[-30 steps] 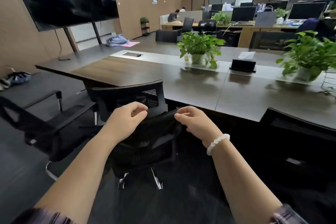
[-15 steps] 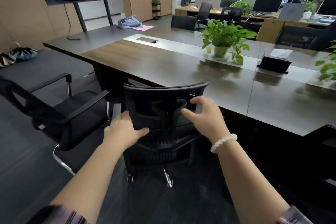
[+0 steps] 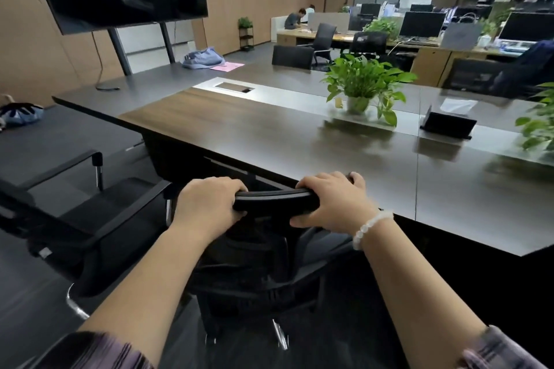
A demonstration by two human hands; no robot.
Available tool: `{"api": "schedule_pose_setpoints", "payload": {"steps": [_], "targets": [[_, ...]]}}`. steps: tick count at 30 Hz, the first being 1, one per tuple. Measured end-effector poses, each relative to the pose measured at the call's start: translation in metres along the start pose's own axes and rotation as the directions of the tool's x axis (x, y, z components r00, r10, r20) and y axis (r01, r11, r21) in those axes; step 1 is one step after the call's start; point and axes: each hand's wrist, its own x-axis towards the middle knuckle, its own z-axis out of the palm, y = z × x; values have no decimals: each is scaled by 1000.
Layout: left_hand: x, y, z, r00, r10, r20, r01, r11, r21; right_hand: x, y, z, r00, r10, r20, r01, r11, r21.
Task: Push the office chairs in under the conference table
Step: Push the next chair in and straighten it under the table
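Both hands on the office chair (image 3: 274,199) top bar; left hand (image 3: 209,207) wraps its left end, fingers (image 3: 215,186) curled over the top, thumb under; right hand (image 3: 332,204) same on the right end; nothing else held. Chair at 6 o'clock in view, back close to the near edge of the conference table (image 3: 269,135); how far the seat is under I can't tell, base mostly hidden.

Risks, my read: fingers over the bar's far side get pinched against the table edge if the push runs full depth; castors veer and the chair swings into the sled-base chair (image 3: 90,213) at 9 o'clock, just beside; a hard bump shakes the potted plant (image 3: 364,84) at 1 o'clock.

Materials: bar is smooth black moulded plastic, gently curved; back below looks like mesh on a plastic frame; tabletop glossy, dark with a wood-grain band, square edge; neighbour has chrome tube legs, flat black arms.
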Motion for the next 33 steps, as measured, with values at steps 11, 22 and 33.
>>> {"api": "schedule_pose_setpoints", "payload": {"steps": [11, 22, 33], "targets": [[52, -36, 36, 939, 283, -197, -326, 915, -239, 20, -14, 13, 958, 236, -164, -240, 971, -4], [100, -62, 63, 926, 342, -158, -376, 869, -321, 39, -34, 46, 877, 359, -320, -368, 929, 36], [173, -44, 85, 924, 366, -108, -381, 866, -324, 86, 7, 36, 863, 383, -330, -391, 919, 45]]}}
